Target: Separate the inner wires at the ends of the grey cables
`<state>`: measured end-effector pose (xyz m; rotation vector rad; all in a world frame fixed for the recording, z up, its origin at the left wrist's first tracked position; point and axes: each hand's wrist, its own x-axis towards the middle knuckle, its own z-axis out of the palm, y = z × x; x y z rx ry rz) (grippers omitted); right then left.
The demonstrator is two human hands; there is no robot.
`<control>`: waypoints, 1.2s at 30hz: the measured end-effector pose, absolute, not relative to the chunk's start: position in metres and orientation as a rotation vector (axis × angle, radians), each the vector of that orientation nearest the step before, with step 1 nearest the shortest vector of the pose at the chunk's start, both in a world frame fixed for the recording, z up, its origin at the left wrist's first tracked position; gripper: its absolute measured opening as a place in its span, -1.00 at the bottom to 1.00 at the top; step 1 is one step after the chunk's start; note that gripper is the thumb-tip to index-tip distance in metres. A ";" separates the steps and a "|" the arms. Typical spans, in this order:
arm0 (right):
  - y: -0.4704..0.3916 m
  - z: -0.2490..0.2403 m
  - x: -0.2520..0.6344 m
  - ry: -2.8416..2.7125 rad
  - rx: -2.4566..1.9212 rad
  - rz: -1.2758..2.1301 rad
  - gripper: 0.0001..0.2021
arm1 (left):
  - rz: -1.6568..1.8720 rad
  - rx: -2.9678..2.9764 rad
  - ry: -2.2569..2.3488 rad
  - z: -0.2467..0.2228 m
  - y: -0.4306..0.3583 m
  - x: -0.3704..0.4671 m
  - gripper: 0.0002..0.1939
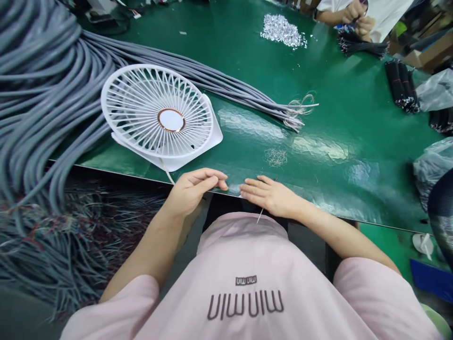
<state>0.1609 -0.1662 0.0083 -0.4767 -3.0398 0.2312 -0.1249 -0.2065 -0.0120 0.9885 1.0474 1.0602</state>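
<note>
My left hand (196,189) is at the table's front edge, its thumb and fingers drawn together in a pinch. Whatever lies between those fingertips is too small to make out. A short gap away, my right hand (271,194) hovers palm down over the same edge with its fingers close together. From beneath it sticks out a thin metal rod (260,216), pointing toward the shirt; the palm hides the middle of it. Beyond both hands lies a small tangle of fine wire strands (276,157). Several grey cables (226,87) reach across the table, with stripped, frayed ends (297,113).
A white fan (171,120) stands close beyond my left hand. Coiled grey cable (42,94) fills the left side, and more cables hang below. Silvery scraps (281,31) lie at the back. A co-worker's hands (359,19) hold black cables; black bundles (401,85) lie at right.
</note>
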 end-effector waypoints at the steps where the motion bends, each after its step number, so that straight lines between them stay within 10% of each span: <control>1: -0.164 0.006 0.165 -3.036 -0.558 0.198 -0.58 | 1.079 0.977 1.061 -0.012 -0.206 -0.127 -0.77; 36: -0.152 0.004 0.161 -3.008 -0.610 0.136 -0.59 | 1.065 1.067 1.173 -0.008 -0.204 -0.124 -0.74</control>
